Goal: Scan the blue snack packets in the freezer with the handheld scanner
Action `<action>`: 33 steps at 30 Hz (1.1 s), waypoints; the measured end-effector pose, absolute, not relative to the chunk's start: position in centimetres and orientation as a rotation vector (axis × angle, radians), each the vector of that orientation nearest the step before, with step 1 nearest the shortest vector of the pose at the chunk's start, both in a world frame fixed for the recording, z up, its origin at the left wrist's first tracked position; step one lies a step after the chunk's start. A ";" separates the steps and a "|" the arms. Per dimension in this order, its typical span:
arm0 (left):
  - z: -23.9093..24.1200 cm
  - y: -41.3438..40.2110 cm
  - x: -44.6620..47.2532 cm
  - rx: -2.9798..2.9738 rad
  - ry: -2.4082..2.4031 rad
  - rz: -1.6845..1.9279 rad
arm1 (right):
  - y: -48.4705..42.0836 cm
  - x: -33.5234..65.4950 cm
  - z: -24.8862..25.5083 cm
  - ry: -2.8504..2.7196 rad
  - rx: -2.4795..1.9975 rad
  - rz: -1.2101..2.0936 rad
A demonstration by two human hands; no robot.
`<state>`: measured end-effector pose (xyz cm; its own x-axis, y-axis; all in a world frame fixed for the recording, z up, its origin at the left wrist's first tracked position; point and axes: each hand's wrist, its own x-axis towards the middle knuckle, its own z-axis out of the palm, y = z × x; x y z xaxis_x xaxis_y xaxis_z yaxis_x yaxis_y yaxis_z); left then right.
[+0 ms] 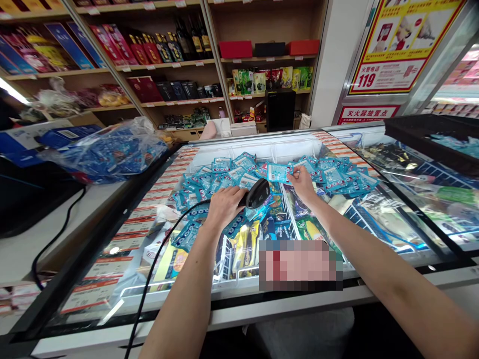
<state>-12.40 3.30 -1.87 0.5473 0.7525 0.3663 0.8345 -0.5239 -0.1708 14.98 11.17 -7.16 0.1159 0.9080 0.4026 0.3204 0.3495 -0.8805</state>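
Observation:
My left hand is wrapped round the handle of a black corded barcode scanner, whose head points to the right and away from me. My right hand pinches a small light-blue packet by its right edge, holding it just beyond the scanner's head. Both hands hover over a heap of many identical blue packets spread on the glass lid of a chest freezer. The scanner's black cable runs back toward me over the freezer's front edge.
Frozen goods in wire baskets show through the glass. A clear bag of blue packets lies on the counter at left, by a dark device and cable. A black tray sits at right. Wooden shelves of boxes and bottles stand behind.

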 end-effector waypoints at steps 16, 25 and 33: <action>-1.8 3.3 -12.3 -2.457 -1.341 -0.349 | 11.2 15.0 -7.3 -1.454 -1.172 0.646; -1.8 3.2 -12.2 -2.448 -1.359 -0.356 | 10.5 14.9 -6.9 -1.476 -1.178 0.654; -1.5 3.1 -12.7 -2.308 -1.433 -0.423 | 10.0 15.3 -6.5 -1.543 -1.392 0.226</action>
<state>-12.66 3.09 -1.49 0.4318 0.7831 0.4475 0.9006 -0.4013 -0.1668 15.31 10.02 -6.47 0.1673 0.8295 0.5328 0.6414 0.3188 -0.6978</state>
